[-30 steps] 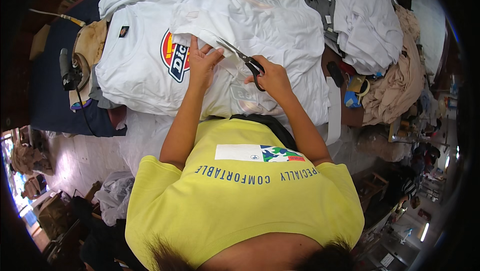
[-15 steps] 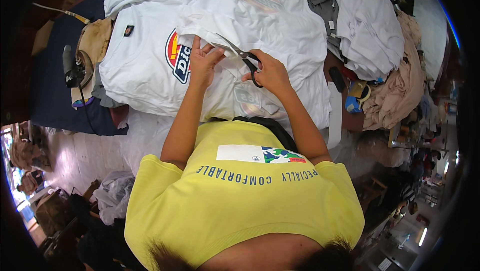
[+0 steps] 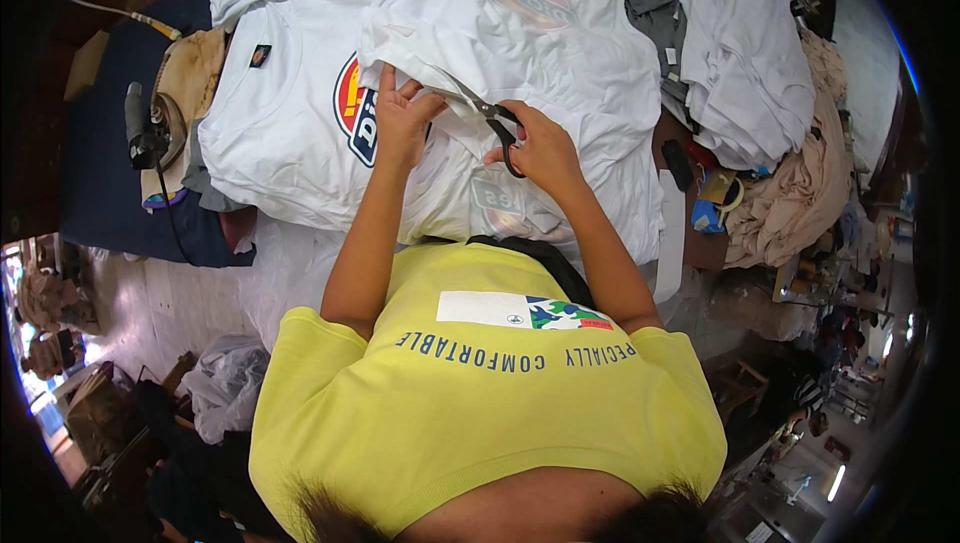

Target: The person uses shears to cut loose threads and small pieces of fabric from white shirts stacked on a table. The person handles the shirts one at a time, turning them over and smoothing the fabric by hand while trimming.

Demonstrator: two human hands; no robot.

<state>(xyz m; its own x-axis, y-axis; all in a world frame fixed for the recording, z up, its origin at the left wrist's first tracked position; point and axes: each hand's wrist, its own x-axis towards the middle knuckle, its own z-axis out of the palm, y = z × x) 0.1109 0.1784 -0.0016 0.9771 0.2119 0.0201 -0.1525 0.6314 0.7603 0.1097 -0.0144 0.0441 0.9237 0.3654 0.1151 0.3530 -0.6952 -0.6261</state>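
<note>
**Left hand (image 3: 402, 125) at the shirt's edge, right hand (image 3: 545, 150) on scissors**

The left hand's fingers are partly spread against the edge of the white shirt (image 3: 600, 73); whether they pinch it I cannot tell. The right hand is curled through the handles of the scissors (image 3: 489, 111). A second ago the blades pointed farther up; now one lies lower, toward the left fingers. The shirt remains on the pile of shirts (image 3: 270, 133) on the bench (image 3: 706, 254).

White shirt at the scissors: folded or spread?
Spread, loosely: the white shirt lies wide and wrinkled, one edge at the left hand.
</note>
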